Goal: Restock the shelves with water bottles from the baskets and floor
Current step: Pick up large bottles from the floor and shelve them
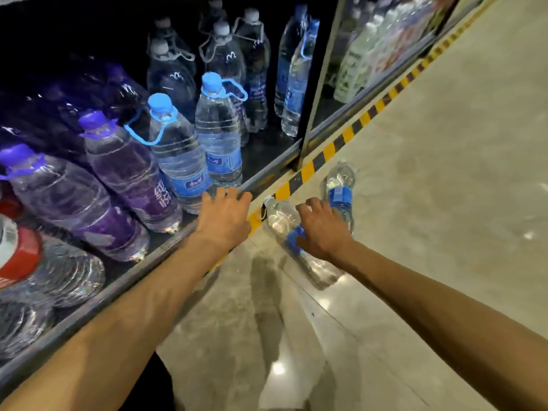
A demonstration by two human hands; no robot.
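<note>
The glossy floor (444,173) meets a low shelf (118,280) that is edged with striped tape (350,134) and holds standing water bottles (219,129). The left hand (224,216) rests on the shelf rim with its fingers relaxed. The right hand (321,229) grips a lying bottle (280,216) on the floor, and a second bottle (341,179) lies just beside it.
</note>
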